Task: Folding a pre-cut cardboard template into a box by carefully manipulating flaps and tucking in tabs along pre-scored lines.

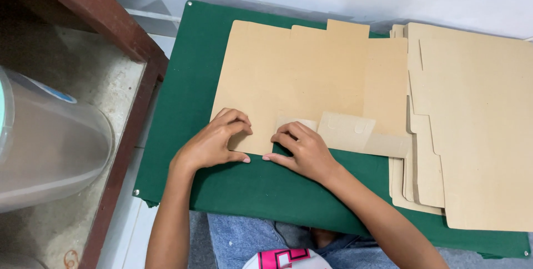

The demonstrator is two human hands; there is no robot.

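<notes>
Far left: clear plastic container (47, 147) on a brown-framed shelf (119, 130). Green-covered worktop (183, 97) alongside. Left hand (214, 144) curled, fingertips pressing the near edge of a flat tan cardboard blank (300, 74) lying mid-worktop. Right hand (302, 149) just beside it, fingers bent, pressing a folded-up flap (347, 130) at the same edge. Neither hand pinches. Far right: stack of matching cardboard blanks (477, 124), touching the first.
</notes>
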